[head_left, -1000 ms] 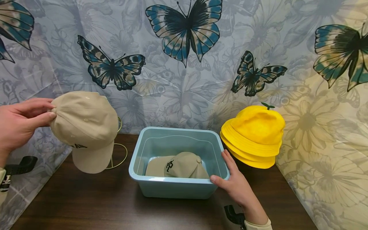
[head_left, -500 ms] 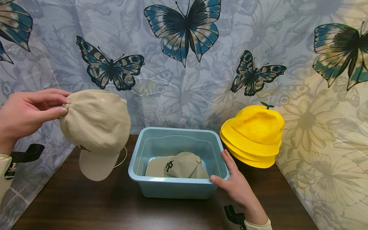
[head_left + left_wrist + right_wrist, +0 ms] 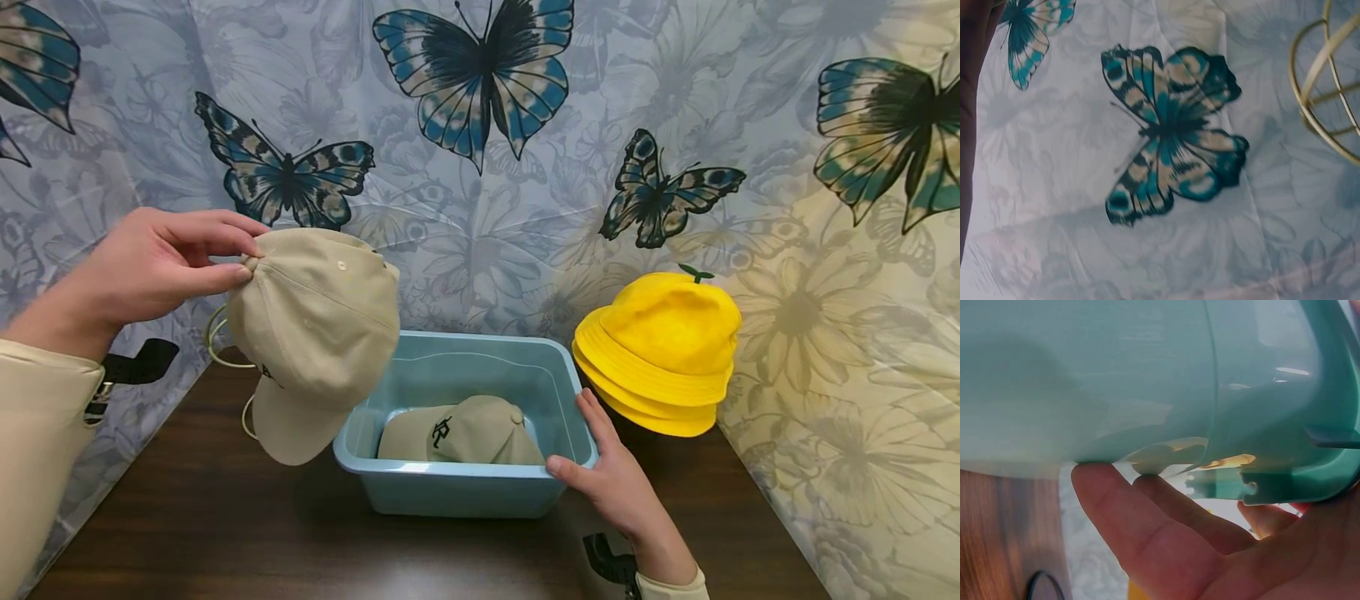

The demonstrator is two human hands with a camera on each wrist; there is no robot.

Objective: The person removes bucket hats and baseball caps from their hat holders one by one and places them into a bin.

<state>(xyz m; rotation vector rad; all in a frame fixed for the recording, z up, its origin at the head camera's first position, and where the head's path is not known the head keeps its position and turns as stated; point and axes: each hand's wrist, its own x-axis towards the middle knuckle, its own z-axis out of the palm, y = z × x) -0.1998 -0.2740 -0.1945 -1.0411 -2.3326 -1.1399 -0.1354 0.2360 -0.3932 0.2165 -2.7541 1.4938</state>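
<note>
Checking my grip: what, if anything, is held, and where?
Left hand pinches a beige cap at crown top; right hand touches blue bin at its corner.

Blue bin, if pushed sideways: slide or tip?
Likely slides rather than tips: the bin sits flat on the table and looks wider than tall. Probably light for its size: it looks like thin plastic. The right hand gripping it would likely steady it.

Your left hand (image 3: 167, 260) is raised, thumb (image 3: 213, 278) and fingers (image 3: 223, 232) pinched together; your right hand (image 3: 613, 468) sits lower, its thumb and fingers spread apart, nearly straight
</note>
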